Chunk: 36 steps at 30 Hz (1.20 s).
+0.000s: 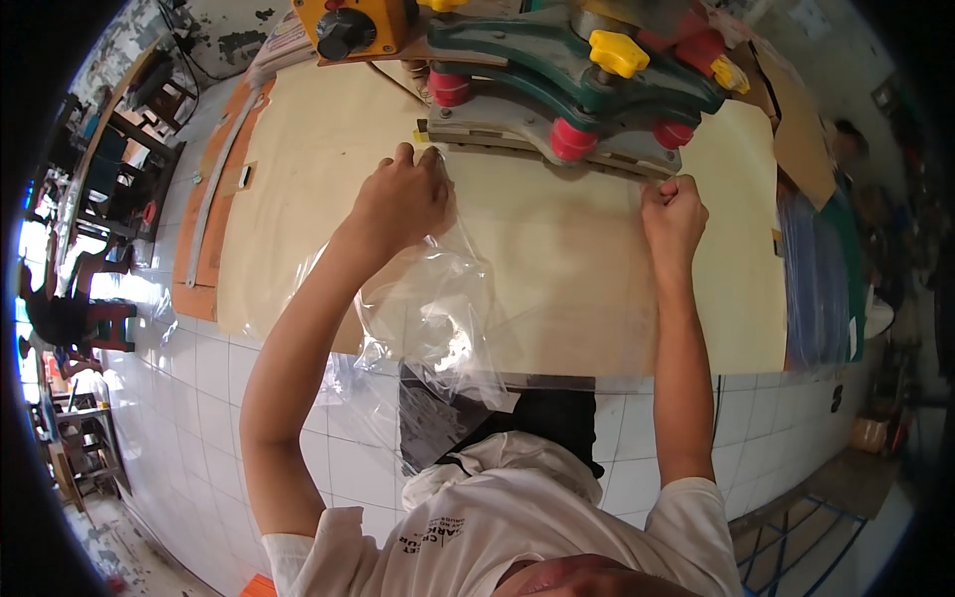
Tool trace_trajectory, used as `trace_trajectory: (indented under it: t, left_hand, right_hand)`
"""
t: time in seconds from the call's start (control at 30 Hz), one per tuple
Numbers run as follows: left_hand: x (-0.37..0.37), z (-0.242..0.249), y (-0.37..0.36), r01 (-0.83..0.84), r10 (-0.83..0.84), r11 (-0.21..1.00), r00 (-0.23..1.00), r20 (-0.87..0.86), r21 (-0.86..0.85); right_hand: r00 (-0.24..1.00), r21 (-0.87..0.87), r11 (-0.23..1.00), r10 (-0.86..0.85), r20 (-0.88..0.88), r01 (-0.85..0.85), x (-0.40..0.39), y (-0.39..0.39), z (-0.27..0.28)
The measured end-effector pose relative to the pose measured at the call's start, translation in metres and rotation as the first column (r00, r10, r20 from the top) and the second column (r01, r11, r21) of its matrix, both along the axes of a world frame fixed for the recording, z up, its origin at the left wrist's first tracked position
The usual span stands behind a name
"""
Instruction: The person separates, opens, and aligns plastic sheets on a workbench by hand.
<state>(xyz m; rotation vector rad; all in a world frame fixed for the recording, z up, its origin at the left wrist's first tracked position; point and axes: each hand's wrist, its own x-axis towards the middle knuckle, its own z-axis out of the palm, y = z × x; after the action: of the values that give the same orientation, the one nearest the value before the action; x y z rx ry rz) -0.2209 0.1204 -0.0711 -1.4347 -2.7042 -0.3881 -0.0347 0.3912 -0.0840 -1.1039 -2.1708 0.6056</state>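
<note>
Plastic bag (438, 308), one, two hands

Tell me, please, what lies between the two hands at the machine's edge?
In the head view, the top edge of the clear plastic bag stretches between the left hand and right hand, over the tan board.

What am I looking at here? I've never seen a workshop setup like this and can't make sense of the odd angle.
The one picture comes from a camera on the person's head, looking down, so the arms reach away from you. Both hands are bare: the left hand and right hand each pinch an edge of a clear plastic bag, stretched flat on a tan board. The bag's far edge sits at a green machine with red and yellow knobs; what it does I can't tell. The board lies on a white tiled counter. A yellow box with a black dial stands beside the machine.
</note>
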Motion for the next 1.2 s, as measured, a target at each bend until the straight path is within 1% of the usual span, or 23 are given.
trace_trajectory:
  t: [0.07,0.2,0.27,0.5,0.57,0.67,0.8,1.1,1.2]
  left_hand:
    - [0.001,0.000,0.000,-0.076,0.077,0.996,0.996,0.045,-0.036]
    - [0.005,0.004,0.001,-0.110,0.111,0.993,0.993,0.049,-0.033]
    - [0.005,0.007,0.001,-0.122,0.126,0.990,0.990,0.067,-0.067]
    - [-0.001,-0.001,0.002,-0.115,0.119,0.991,0.991,0.053,-0.071]
    - [-0.007,-0.011,0.002,-0.076,0.076,0.994,0.997,-0.005,-0.074]
    - [-0.002,-0.001,0.003,-0.104,0.106,0.991,0.994,0.024,-0.090]
    - [-0.002,-0.001,0.003,-0.093,0.096,0.991,0.995,0.027,-0.094]
    - [-0.002,-0.002,0.003,-0.087,0.088,0.995,0.996,0.019,-0.049]
    - [0.001,0.003,0.004,-0.098,0.101,0.991,0.994,0.034,-0.097]
  right_hand:
    - [1.000,0.011,1.000,0.001,0.005,-0.001,0.000,-0.001,0.001]
    - [1.000,0.017,1.000,0.006,0.007,-0.006,0.000,-0.002,0.003]
    - [1.000,0.013,1.000,0.001,0.010,-0.001,0.000,-0.003,0.003]
    - [1.000,0.035,0.999,0.004,0.018,-0.005,0.000,0.000,0.000]
    - [1.000,0.034,0.999,0.006,0.017,-0.007,0.000,-0.001,0.001]
    - [1.000,0.031,1.000,0.002,0.022,-0.003,0.000,-0.001,0.002]
    - [1.000,0.035,0.999,0.005,0.016,-0.006,0.000,-0.002,0.003]
    - [1.000,0.049,0.999,0.012,0.015,-0.013,0.001,-0.001,0.001]
    - [1.000,0.056,0.998,0.018,0.013,-0.018,0.001,0.002,-0.002]
